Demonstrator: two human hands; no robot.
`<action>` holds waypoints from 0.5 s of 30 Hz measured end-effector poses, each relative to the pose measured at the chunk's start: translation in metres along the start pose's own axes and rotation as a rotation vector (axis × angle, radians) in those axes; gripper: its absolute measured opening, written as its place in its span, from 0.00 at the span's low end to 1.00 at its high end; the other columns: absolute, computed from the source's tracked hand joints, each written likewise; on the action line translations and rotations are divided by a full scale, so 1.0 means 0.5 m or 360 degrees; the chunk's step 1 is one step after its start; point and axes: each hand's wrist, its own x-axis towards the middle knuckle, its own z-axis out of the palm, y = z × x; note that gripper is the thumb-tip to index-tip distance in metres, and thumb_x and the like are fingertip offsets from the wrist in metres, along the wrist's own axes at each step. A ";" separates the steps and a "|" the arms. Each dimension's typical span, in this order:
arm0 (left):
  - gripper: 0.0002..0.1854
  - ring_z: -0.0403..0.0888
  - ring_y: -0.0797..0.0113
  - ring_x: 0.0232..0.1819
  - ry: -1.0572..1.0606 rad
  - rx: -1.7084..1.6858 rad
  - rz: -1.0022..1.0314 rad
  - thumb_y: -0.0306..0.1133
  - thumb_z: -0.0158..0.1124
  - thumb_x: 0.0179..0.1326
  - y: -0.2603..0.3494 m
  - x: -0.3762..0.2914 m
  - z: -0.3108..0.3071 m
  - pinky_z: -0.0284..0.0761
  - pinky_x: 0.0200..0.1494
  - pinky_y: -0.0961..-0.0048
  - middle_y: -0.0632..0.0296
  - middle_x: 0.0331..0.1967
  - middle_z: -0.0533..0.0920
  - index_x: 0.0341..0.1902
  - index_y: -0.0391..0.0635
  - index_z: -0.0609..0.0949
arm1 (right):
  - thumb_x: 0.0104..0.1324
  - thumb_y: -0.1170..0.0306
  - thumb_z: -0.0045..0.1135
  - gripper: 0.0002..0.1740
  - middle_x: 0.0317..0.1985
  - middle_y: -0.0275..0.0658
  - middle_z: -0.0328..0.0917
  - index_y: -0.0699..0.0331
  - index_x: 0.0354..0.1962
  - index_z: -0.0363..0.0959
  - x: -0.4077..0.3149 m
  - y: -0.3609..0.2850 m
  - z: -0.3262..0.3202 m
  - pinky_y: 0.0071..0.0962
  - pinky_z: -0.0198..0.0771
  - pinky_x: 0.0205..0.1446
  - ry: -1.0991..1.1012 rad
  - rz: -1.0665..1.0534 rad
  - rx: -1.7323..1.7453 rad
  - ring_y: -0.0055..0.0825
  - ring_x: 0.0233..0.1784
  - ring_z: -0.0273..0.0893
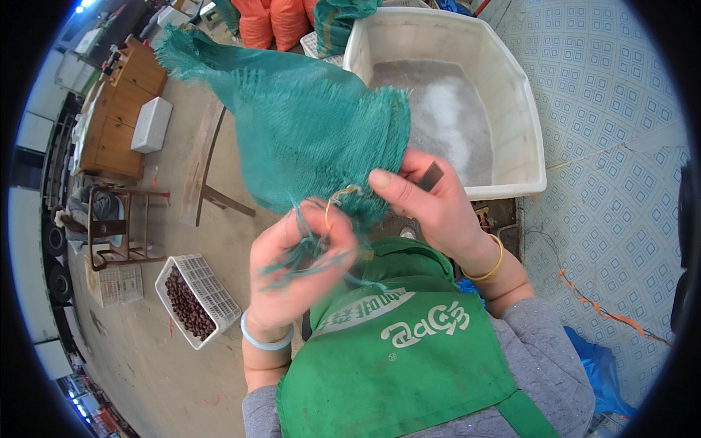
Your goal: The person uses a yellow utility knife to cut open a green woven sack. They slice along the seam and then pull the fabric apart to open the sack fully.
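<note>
A green woven mesh sack (312, 120) with frayed edges hangs from my hands in front of the green apron (383, 350). My right hand (432, 191) pinches its edge between thumb and fingers and also holds a small flat metal blade (430, 176). My left hand (301, 268), slightly blurred, is closed around loose green strands (306, 257) beside the sack's lower edge. A thin yellowish string (331, 205) runs from the sack to the fingers of that hand. What the sack contains, if anything, is hidden.
A big white plastic tub (534, 137) with greyish liquid stands ahead right. To the left are a white crate (211, 290) of brown nuts or fruits, a wooden bench (202, 159), a metal-framed chair (126, 230) and a white foam box (151, 125). Orange sacks (274, 24) stand ahead.
</note>
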 end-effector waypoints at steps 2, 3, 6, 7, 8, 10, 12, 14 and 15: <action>0.08 0.73 0.68 0.25 -0.0178 -0.0507 -0.0077 0.26 0.69 0.46 -0.001 -0.022 -0.023 0.68 0.27 0.72 0.58 0.30 0.78 0.28 0.40 0.78 | 0.67 0.67 0.59 0.09 0.26 0.24 0.73 0.64 0.30 0.74 0.002 -0.024 0.005 0.15 0.61 0.35 0.0080 -0.0012 0.0182 0.08 0.32 0.65; 0.09 0.73 0.68 0.25 -0.0246 -0.0752 -0.0112 0.29 0.69 0.46 0.007 -0.039 -0.036 0.67 0.27 0.72 0.57 0.29 0.77 0.27 0.40 0.77 | 0.67 0.67 0.59 0.09 0.27 0.24 0.73 0.64 0.31 0.75 0.001 -0.022 0.001 0.15 0.61 0.36 0.0034 -0.0059 0.0086 0.08 0.32 0.65; 0.11 0.70 0.68 0.22 -0.0084 -0.0735 0.0185 0.35 0.69 0.47 0.002 -0.059 -0.074 0.66 0.26 0.73 0.56 0.26 0.74 0.25 0.43 0.76 | 0.67 0.67 0.59 0.09 0.28 0.25 0.74 0.65 0.32 0.75 0.003 -0.010 -0.006 0.16 0.62 0.38 -0.0019 -0.0108 -0.0019 0.09 0.33 0.66; 0.11 0.69 0.69 0.22 0.0007 -0.0692 0.0325 0.35 0.68 0.48 -0.002 -0.062 -0.079 0.66 0.26 0.73 0.56 0.26 0.74 0.24 0.44 0.75 | 0.67 0.67 0.59 0.09 0.29 0.25 0.74 0.65 0.32 0.75 0.004 -0.022 0.005 0.16 0.63 0.39 0.0007 -0.0061 0.0067 0.09 0.33 0.66; 0.12 0.69 0.69 0.22 0.0159 -0.0643 0.0343 0.36 0.68 0.48 0.000 -0.061 -0.080 0.67 0.26 0.73 0.56 0.26 0.74 0.24 0.44 0.74 | 0.67 0.67 0.59 0.10 0.29 0.25 0.74 0.66 0.33 0.75 0.004 -0.028 0.011 0.15 0.63 0.39 0.0033 -0.0015 0.0153 0.10 0.34 0.66; 0.12 0.70 0.69 0.22 0.0462 -0.0545 0.0381 0.37 0.68 0.48 0.010 -0.052 -0.081 0.68 0.27 0.73 0.55 0.25 0.74 0.23 0.45 0.73 | 0.67 0.67 0.59 0.10 0.29 0.25 0.74 0.66 0.33 0.75 0.004 -0.009 0.008 0.16 0.63 0.39 0.0009 -0.0129 0.0044 0.09 0.33 0.66; 0.14 0.71 0.69 0.24 0.0393 -0.0594 0.0198 0.37 0.68 0.47 0.013 -0.050 -0.074 0.69 0.28 0.74 0.54 0.27 0.75 0.23 0.46 0.72 | 0.67 0.67 0.58 0.09 0.28 0.25 0.74 0.66 0.33 0.75 0.003 -0.004 0.011 0.16 0.62 0.38 0.0012 -0.0194 -0.0003 0.09 0.33 0.65; 0.09 0.74 0.70 0.31 0.0253 -0.0685 0.0149 0.30 0.67 0.49 0.016 -0.044 -0.042 0.71 0.34 0.77 0.54 0.30 0.78 0.26 0.44 0.75 | 0.68 0.68 0.58 0.09 0.28 0.24 0.74 0.66 0.33 0.75 0.002 -0.010 0.022 0.15 0.62 0.38 0.0045 -0.0208 0.0011 0.09 0.33 0.65; 0.06 0.74 0.71 0.32 0.0237 -0.0555 0.0019 0.27 0.65 0.51 0.020 -0.043 -0.019 0.71 0.35 0.77 0.55 0.31 0.78 0.29 0.43 0.76 | 0.68 0.68 0.58 0.09 0.28 0.24 0.74 0.66 0.33 0.75 0.002 -0.007 0.018 0.15 0.62 0.38 0.0029 -0.0194 0.0010 0.08 0.33 0.65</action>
